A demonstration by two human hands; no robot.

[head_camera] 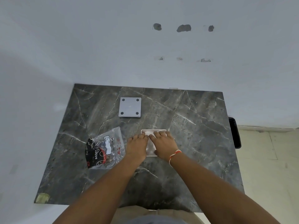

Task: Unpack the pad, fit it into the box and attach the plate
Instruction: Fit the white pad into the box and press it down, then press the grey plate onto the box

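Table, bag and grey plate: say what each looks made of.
Table: dark polished stone or a stone-look slab, white veins. Bag: thin clear plastic, crinkled and glossy, print showing. Grey plate: matte, flat, four dark corner spots; plastic or painted metal, cannot tell.

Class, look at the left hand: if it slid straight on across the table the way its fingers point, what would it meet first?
The left hand points up and slightly right, so it would probably cross bare table first, passing right of the grey plate, though that margin is hard to judge.
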